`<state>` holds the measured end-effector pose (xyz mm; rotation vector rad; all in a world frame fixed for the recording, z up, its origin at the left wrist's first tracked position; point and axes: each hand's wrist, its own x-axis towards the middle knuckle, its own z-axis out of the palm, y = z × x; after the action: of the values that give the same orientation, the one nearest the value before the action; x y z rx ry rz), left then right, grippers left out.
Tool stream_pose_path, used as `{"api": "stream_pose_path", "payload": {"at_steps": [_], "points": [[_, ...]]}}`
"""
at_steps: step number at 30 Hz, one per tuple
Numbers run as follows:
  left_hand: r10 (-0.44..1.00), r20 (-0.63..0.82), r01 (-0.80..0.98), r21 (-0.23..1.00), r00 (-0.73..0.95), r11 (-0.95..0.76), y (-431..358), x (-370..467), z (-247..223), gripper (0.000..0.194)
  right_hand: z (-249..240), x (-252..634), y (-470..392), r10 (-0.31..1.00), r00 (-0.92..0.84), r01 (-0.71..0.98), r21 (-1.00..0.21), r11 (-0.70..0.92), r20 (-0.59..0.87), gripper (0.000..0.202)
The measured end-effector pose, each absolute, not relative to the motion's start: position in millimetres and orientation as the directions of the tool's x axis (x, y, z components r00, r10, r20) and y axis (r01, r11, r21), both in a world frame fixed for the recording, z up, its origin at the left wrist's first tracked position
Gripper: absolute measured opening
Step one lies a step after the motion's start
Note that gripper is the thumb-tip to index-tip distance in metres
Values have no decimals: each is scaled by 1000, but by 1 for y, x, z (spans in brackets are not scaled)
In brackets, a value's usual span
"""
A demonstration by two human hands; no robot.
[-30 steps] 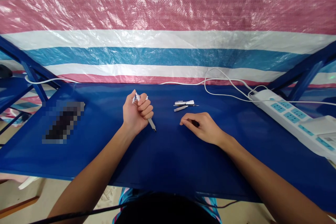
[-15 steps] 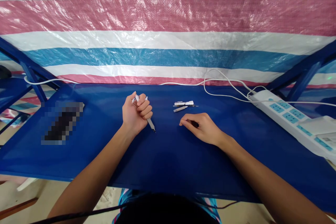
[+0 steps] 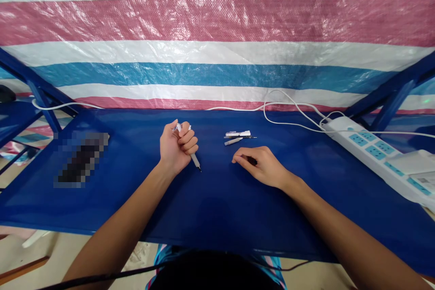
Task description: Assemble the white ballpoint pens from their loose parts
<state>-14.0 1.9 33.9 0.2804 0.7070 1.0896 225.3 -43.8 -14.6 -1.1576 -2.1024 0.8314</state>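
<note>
Almost nothing has shifted since a second ago: the left hand (image 3: 176, 147) has only settled a touch, its fingers wrapped in a closed fist around the pen (image 3: 195, 161), tip angled down near the blue tabletop (image 3: 217, 199), a grip that steadies the barrel. Just right of it, the right hand (image 3: 263, 165) rests with fingers loosely curled, empty as far as shows, close to the loose pen parts (image 3: 238, 136) lying within easy reach.

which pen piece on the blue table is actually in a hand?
The white-and-grey pen gripped in the left hand's fist, tip down. The small white and grey pen parts lie loose on the blue table, beyond the right hand.
</note>
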Motion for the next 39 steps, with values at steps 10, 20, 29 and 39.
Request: {"api": "stream_pose_path", "payload": {"at_steps": [10,20,29,39], "points": [[930,-329,-533,764,161,363,8,-11,23,42,-12,224,-45,878,-441,504,-758,414,186,36],[992,123,125,984,13,-124,11,-12,-4,31,-13,226,-44,880,-442,503,-764,405,175,32],[922,372,637,687,104,-350,14,-19,-9,24,-12,225,-45,884,-433,505,-764,402,178,32],[888,376,819,398,266,-414,18,-25,-18,31,-12,225,-44,885,-435,516,-760,395,165,32]]}}
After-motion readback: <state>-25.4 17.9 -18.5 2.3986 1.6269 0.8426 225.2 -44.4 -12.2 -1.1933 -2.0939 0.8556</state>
